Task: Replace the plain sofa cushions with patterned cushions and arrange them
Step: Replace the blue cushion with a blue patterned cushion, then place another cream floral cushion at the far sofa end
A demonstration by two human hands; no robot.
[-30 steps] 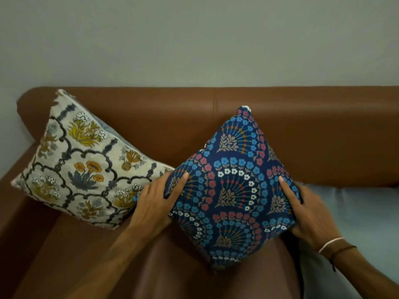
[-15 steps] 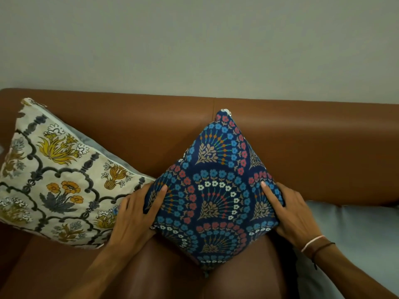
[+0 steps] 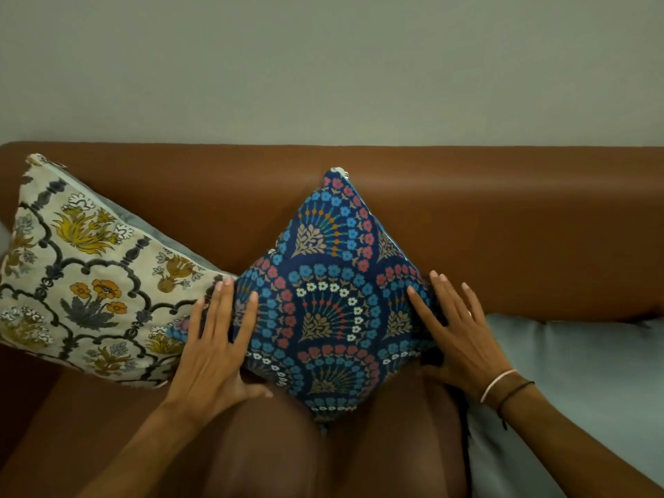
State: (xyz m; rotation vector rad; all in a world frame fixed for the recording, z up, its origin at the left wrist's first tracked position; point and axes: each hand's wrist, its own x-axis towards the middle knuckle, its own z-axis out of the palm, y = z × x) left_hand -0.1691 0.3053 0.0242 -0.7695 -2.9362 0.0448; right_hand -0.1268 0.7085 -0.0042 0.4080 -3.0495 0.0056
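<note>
The blue patterned cushion point(image 3: 330, 300) stands on one corner, diamond-wise, on the seat of the brown sofa point(image 3: 503, 228), its top corner leaning on the backrest. Your left hand point(image 3: 215, 350) lies flat on the cushion's left corner, grip spread, fingers extended. Your right hand point(image 3: 456, 332) lies flat against the right corner, grip likewise spread, pinching nothing. The cream floral cushion point(image 3: 90, 274) leans just beside it on the left, touching. A plain grey-blue cushion point(image 3: 575, 372) lies to the right.
</note>
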